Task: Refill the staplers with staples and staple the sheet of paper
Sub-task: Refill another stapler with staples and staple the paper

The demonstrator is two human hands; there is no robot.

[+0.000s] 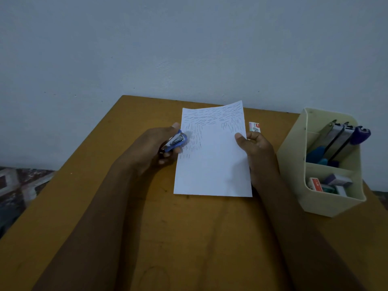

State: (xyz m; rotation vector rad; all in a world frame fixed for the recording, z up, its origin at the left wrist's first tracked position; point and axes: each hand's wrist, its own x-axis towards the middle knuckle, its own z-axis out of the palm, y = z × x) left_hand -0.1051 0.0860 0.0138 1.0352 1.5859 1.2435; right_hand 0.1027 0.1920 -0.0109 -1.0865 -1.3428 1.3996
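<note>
Paper (212, 164) this thin should flop, so the right hand (258, 151) pinches its right edge while fingers of the left hand (154, 147) grip the small, rigid stapler (176, 141).

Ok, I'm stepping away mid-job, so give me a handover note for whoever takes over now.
Left hand grips the blue stapler at the paper's left edge.
Right hand pinches the paper's right edge, thumb on top.
One staple box lies behind the right hand; more staplers and staple boxes sit in the organizer at right.
Done: many staples along the paper's top and left.
Left: unclear whether the other staplers are refilled; check them.
</note>
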